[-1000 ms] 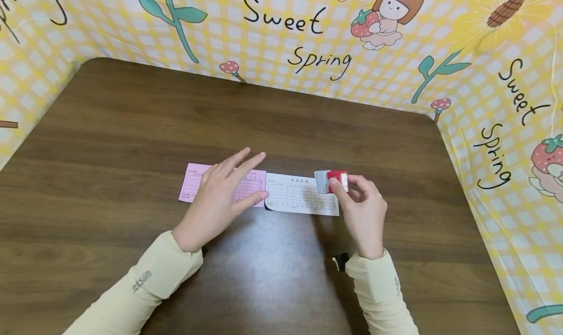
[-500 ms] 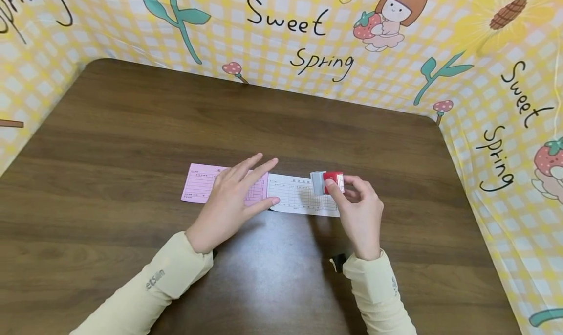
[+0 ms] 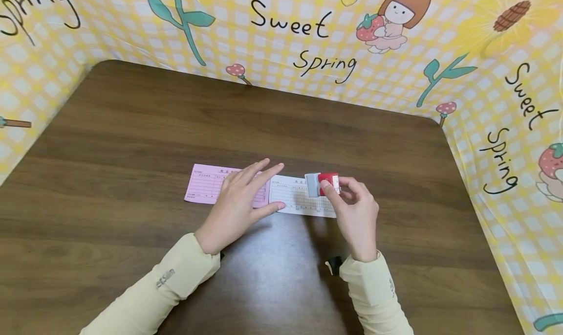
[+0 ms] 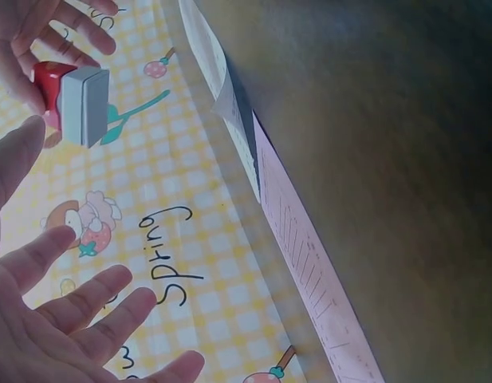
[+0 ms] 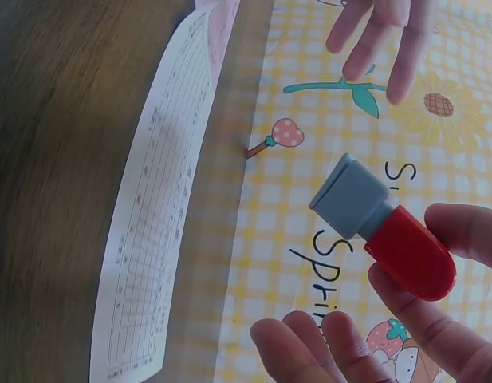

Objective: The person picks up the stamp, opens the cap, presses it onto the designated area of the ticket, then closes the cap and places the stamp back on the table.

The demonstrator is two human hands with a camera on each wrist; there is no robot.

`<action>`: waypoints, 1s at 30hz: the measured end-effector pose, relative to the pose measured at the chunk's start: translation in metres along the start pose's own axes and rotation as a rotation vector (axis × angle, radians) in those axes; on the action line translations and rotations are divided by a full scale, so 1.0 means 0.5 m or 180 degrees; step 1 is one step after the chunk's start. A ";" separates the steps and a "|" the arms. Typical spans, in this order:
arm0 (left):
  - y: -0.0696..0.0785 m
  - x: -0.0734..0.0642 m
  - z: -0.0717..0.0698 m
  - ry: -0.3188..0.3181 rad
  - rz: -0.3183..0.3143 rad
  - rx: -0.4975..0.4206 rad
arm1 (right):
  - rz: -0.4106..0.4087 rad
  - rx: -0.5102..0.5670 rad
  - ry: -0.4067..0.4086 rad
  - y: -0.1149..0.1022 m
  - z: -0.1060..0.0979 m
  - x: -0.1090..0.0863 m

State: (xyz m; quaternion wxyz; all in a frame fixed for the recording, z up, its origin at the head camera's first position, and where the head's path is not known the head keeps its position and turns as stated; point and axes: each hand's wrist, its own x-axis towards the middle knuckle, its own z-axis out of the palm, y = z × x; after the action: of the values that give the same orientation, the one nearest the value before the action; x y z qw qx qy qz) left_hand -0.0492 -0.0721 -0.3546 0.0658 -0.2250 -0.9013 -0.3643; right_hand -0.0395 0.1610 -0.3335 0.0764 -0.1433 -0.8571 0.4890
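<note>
My right hand (image 3: 358,217) pinches a stamp (image 5: 409,251) by its red body between thumb and fingers. The stamp's grey cap (image 3: 313,185) points left, and in the head view it overlaps the white printed form (image 3: 286,193). In both wrist views it is held up off the table. My left hand (image 3: 235,203), fingers straight and spread, hovers over the pink printed form (image 3: 202,183) and holds nothing. The two forms lie end to end, pink on the left, white on the right. In the left wrist view a corner of the white form (image 4: 224,104) curls up.
The forms lie on a dark wooden table (image 3: 246,124). A yellow checked cloth (image 3: 272,71) with printed flowers and lettering walls off the back and both sides. A black strap end (image 3: 335,265) sticks out by the right cuff.
Both hands shift slightly within the head view: the left to the right, the right with the stamp to the left, so they are closer together. The stamp stays in the right hand's pinch.
</note>
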 end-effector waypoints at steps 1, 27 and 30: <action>0.000 0.001 0.001 0.0005 0.0005 -0.0006 | 0.0013 0.0019 -0.0016 -0.001 0.001 0.000; -0.008 0.010 0.018 0.0201 0.0026 0.0027 | 0.0521 0.1252 -0.0387 -0.007 0.033 0.003; -0.010 0.012 0.020 0.0248 0.0017 0.0092 | 0.0586 0.1336 -0.0443 -0.006 0.036 0.005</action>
State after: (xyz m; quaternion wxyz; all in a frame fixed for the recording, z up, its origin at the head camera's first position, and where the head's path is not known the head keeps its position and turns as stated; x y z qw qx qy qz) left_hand -0.0563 -0.0663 -0.3633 0.1051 -0.2120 -0.9026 -0.3595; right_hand -0.0472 0.1455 -0.3401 0.0004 -0.1678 -0.7231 0.6700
